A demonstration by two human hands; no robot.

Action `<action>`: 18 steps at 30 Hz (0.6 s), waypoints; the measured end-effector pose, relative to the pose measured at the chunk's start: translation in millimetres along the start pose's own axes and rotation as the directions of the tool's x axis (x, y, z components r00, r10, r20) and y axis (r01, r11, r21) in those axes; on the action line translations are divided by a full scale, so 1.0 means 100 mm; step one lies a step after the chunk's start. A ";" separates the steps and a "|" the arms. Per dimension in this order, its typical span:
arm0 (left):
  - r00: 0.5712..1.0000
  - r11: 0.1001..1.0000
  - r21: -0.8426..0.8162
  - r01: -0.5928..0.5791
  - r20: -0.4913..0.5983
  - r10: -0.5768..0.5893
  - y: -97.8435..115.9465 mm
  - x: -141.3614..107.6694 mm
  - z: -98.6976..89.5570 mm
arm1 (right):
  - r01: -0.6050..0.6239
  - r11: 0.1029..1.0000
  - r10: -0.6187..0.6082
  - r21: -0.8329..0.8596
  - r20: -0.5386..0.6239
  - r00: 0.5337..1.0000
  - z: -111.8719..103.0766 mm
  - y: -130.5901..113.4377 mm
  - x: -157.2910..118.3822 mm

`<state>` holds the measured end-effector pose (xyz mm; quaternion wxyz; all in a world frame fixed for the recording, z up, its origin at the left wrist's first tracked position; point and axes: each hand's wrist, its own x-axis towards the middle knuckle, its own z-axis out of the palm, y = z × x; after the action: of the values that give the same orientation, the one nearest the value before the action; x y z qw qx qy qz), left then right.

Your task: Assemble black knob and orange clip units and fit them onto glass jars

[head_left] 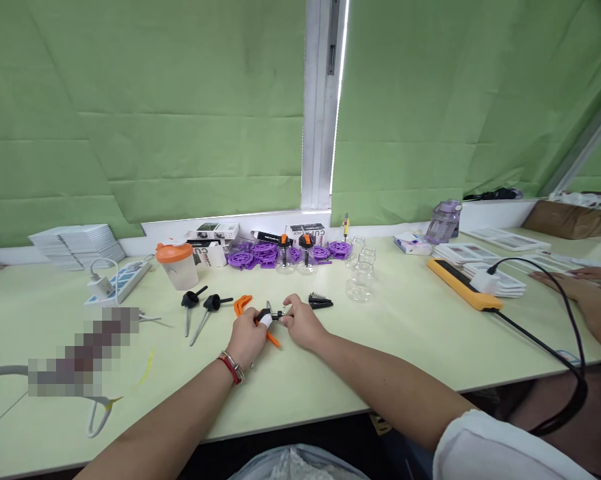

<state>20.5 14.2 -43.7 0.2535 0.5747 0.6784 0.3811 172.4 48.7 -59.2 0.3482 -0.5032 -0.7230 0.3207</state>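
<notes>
Near the table's front middle, my left hand (250,339) is closed around a small black part with a metal shaft (277,315). An orange strip (273,340) sticks out below those fingers; whether it is joined to the black part I cannot tell. My right hand (301,321) pinches the shaft's right end, its fingertips covering that end. Beyond my left hand lie curved orange pieces (242,305). To the left are two black pieces with metal rods, one nearer (213,304) and one farther (191,299). Small black toothed pieces (321,301) lie just past my right hand.
Purple plastic parts (263,255), glass vessels (360,283) and boxes (307,233) stand along the back. At left are an orange-lidded cup (176,263) and a power strip (123,280). A yellow power bank (463,283) with cable lies right, near another person's hands (565,283).
</notes>
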 end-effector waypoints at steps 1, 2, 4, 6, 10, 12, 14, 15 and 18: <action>1.000 1.000 0.000 0.003 -0.001 -0.003 0.00 0.00 0.00 | 0.001 1.000 -0.001 -0.003 -0.001 1.000 0.00 0.00 0.00; 1.000 1.000 0.000 0.006 -0.002 -0.006 0.01 0.00 0.00 | -0.001 1.000 0.001 -0.009 0.000 1.000 0.00 0.00 0.00; 1.000 1.000 0.000 0.013 0.002 -0.013 0.02 -0.01 -0.01 | -0.007 1.000 0.007 -0.015 0.001 1.000 0.01 0.00 0.01; 1.000 1.000 0.002 0.014 0.009 -0.014 0.02 -0.01 -0.01 | -0.005 1.000 0.005 -0.007 0.004 1.000 0.01 0.01 0.01; 1.000 1.000 0.012 0.010 0.009 -0.010 0.04 -0.01 -0.01 | -0.006 1.000 0.006 -0.005 -0.003 1.000 0.01 0.01 0.01; 1.000 1.000 0.013 0.015 0.007 -0.015 0.04 -0.02 -0.02 | 0.002 1.000 -0.002 0.002 -0.006 1.000 0.01 0.01 0.01; 1.000 1.000 0.014 0.022 0.008 -0.022 0.04 -0.02 -0.02 | -0.004 1.000 0.004 -0.004 -0.003 1.000 0.01 0.01 0.01; 1.000 1.000 0.013 0.024 0.010 -0.024 0.05 -0.02 -0.02 | -0.010 1.000 0.010 -0.012 -0.004 1.000 0.01 0.01 0.01; 0.999 1.000 0.010 0.029 0.014 -0.029 0.04 -0.02 -0.02 | -0.007 1.000 0.007 -0.018 -0.007 1.000 0.01 0.01 0.01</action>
<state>21.9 12.0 -39.1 0.2611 0.5688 0.6866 0.3699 171.5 49.6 -60.0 0.3448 -0.5099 -0.7230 0.3136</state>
